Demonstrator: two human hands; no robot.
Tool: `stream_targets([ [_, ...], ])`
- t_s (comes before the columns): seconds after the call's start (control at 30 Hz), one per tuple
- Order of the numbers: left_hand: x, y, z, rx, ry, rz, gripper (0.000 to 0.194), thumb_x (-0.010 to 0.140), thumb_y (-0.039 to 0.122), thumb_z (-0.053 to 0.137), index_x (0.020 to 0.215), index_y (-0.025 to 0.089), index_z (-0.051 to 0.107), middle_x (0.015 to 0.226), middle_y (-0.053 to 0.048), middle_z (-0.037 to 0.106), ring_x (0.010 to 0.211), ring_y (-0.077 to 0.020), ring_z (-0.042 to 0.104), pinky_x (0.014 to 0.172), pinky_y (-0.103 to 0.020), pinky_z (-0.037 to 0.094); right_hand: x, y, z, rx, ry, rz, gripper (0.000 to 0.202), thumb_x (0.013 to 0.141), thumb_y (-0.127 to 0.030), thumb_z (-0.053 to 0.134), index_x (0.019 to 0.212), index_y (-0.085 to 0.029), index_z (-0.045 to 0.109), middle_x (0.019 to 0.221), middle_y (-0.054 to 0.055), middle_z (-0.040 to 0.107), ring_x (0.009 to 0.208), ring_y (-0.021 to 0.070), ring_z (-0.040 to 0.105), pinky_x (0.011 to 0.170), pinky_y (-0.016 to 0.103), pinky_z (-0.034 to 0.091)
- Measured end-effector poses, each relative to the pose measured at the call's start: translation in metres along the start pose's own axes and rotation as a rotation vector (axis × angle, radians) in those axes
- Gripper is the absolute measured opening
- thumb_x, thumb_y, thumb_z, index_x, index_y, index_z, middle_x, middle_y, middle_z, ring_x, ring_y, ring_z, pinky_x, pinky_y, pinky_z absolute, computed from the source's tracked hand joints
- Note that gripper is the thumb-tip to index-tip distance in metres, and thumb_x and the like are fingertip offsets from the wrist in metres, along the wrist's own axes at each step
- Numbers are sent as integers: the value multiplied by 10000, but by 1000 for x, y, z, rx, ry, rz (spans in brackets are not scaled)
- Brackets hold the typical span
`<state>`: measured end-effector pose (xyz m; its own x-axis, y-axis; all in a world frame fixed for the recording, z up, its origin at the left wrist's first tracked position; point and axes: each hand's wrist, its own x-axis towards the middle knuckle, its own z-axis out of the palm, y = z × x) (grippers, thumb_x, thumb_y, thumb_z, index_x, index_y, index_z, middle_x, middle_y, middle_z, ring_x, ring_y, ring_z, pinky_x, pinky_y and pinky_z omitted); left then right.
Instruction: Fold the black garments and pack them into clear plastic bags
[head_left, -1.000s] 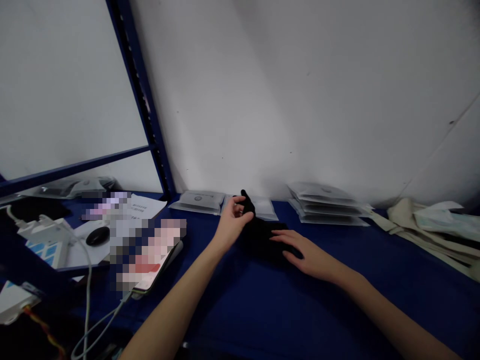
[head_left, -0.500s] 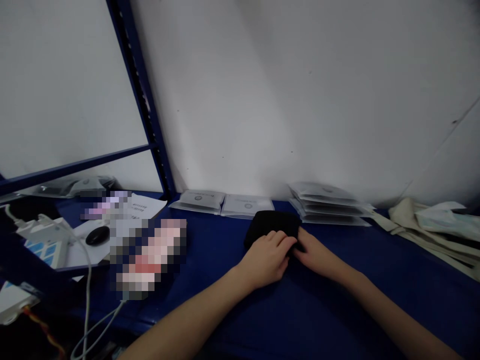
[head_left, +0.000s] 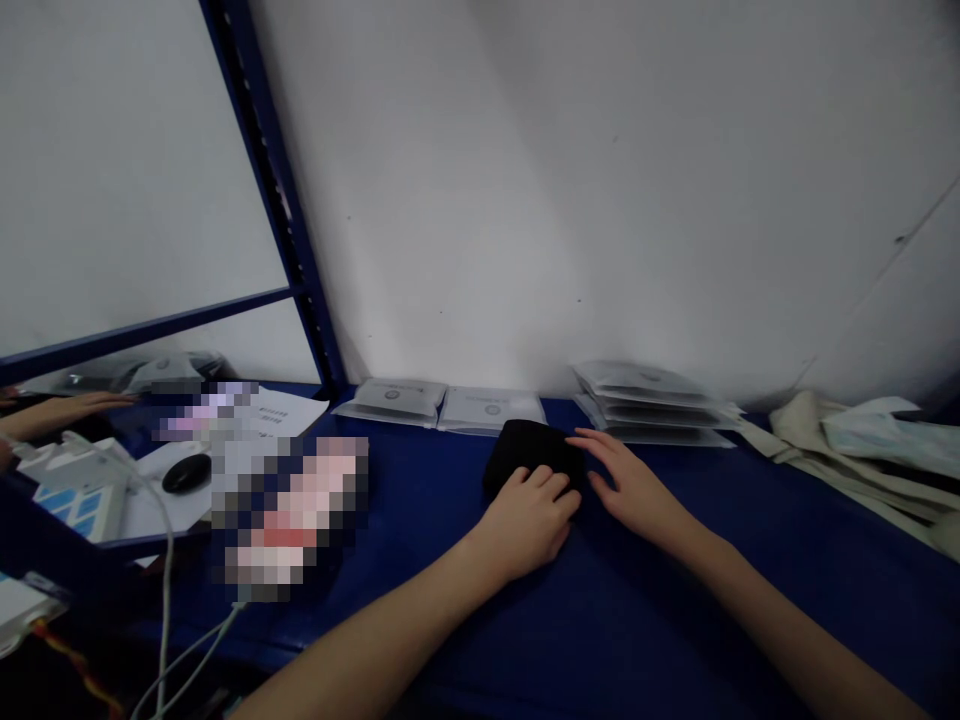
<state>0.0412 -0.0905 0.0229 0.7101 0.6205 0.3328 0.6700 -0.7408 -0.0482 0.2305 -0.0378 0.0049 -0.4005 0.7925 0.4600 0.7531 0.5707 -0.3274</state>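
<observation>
A soft black bundle (head_left: 529,447), perhaps folded cloth or a pouch, lies on the blue tabletop (head_left: 420,490). My left hand (head_left: 529,515) holds its near side, with the fingers bent over the top; the thumb side is partly hidden. At the right edge of the bundle, my right hand (head_left: 630,490) is open, fingers stretched and thumb apart, with its fingertips close to the black surface. Whether those fingertips touch it I cannot tell.
Behind the bundle are two flat frosted bags (head_left: 491,410) and a stack of similar bags (head_left: 652,405). Beige straps (head_left: 810,445) lie right. Left are a blurred-out object (head_left: 300,520), white cables (head_left: 166,600), a black mouse (head_left: 187,473), a blue post (head_left: 281,200) and another person's arm (head_left: 67,412).
My right hand has come off the bundle's right side and opened. My left hand stays on the bundle. Another person's arm has appeared at the far left.
</observation>
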Motion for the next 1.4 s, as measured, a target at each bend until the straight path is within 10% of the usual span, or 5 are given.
stream_targets([
  [0.47, -4, -5, -12, -121, -32, -218, 436, 870, 451, 418, 998, 98, 641, 1044, -150, 636, 1028, -280, 544, 881, -418, 425, -2, 4, 1, -152, -112, -66, 333, 786, -203, 479, 1098, -173, 593, 1353, 120, 456, 1244, 264, 416, 1021, 475, 352],
  [0.7, 2, -3, -16, -130, -7, -458, 413, 889, 290, 335, 770, 114, 689, 850, -118, 685, 874, -231, 618, 827, -372, 457, 1, -17, -16, -127, -195, -146, 245, 841, -327, 473, 810, -182, 668, 1347, 111, 477, 1263, 278, 393, 1036, 491, 320],
  [0.9, -4, -11, -12, -136, -122, -434, 486, 795, 212, 393, 1252, 75, 482, 1390, -152, 406, 1314, -271, 312, 1043, -477, 296, 1, -31, -18, -35, -168, -206, 330, 866, -331, 451, 653, -198, 665, 1231, 89, 579, 1204, 257, 454, 1013, 464, 355],
  [1.17, -9, -22, -22, -263, -370, -365, 661, 799, 242, 337, 1418, 56, 196, 1505, -156, 70, 1389, -260, 26, 1087, -517, 144, 18, -19, 1, 48, -47, 85, 308, 840, -337, 470, 1088, -180, 565, 1167, 111, 595, 1103, 237, 528, 964, 420, 392],
  [1.4, -12, -43, -19, -389, -432, -415, 811, 740, 333, 424, 1443, 100, 94, 1509, -146, -38, 1380, -253, -77, 1097, -504, 87, 55, -24, -5, 80, -400, 443, 329, 858, -364, 461, 1006, -123, 628, 1089, 148, 645, 990, 250, 601, 866, 338, 433],
])
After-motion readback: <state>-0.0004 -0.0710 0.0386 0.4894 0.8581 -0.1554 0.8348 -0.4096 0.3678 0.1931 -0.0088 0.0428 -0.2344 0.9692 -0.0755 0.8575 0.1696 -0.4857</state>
